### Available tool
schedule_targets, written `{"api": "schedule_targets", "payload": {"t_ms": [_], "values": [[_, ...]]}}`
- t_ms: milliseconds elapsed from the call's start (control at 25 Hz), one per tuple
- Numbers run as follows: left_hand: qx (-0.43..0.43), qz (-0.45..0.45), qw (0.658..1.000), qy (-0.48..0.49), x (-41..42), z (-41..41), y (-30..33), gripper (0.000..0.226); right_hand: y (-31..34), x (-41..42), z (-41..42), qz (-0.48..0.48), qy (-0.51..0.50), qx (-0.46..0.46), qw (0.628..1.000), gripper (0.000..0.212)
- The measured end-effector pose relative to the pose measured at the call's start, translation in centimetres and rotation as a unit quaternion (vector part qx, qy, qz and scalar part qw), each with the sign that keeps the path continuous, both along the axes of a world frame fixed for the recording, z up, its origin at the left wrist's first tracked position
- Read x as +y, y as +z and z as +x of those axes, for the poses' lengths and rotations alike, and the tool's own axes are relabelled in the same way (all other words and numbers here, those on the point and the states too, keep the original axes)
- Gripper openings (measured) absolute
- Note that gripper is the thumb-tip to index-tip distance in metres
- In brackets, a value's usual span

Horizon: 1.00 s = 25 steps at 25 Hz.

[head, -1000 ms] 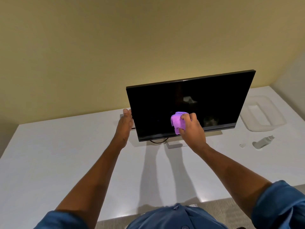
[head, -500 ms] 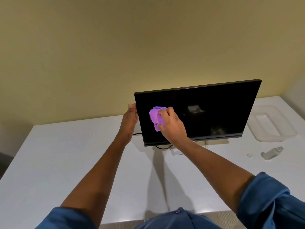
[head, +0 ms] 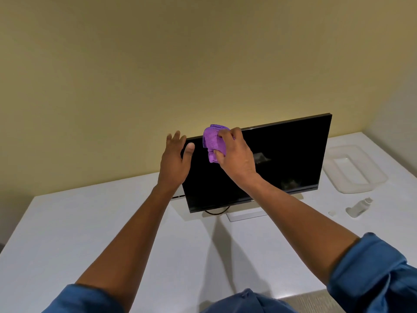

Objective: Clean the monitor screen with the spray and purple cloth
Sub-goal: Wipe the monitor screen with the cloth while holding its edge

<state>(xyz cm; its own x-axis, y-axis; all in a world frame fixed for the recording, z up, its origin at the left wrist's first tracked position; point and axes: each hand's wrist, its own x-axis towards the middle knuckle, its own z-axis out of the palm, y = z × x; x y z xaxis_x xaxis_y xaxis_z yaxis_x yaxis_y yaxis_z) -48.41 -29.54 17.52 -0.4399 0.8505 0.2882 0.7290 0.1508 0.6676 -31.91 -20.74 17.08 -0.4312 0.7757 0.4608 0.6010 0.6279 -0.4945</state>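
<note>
Blue shirt, sleeves rolled up.
We see a blue left sleeve (head: 85,299) and right sleeve (head: 372,274) bunched near the elbows, forearms bare down to the left hand (head: 174,161) and right hand (head: 237,157); the shirt front (head: 248,301) seems to carry a button, though blurred.

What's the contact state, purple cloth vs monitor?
Touching. Head view: the purple cloth, gripped by the right hand, is pressed against the monitor near its upper left corner, no gap showing.
</note>
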Motion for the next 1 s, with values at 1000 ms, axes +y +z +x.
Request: {"api": "schedule_targets", "payload": {"t_ms": [1000], "values": [[0.229, -0.118, 0.964, -0.068, 10.6, 15.9, 0.9, 0.078, -1.1, 12.6, 21.4, -0.023, -0.124, 0.054, 0.991, 0.047]]}}
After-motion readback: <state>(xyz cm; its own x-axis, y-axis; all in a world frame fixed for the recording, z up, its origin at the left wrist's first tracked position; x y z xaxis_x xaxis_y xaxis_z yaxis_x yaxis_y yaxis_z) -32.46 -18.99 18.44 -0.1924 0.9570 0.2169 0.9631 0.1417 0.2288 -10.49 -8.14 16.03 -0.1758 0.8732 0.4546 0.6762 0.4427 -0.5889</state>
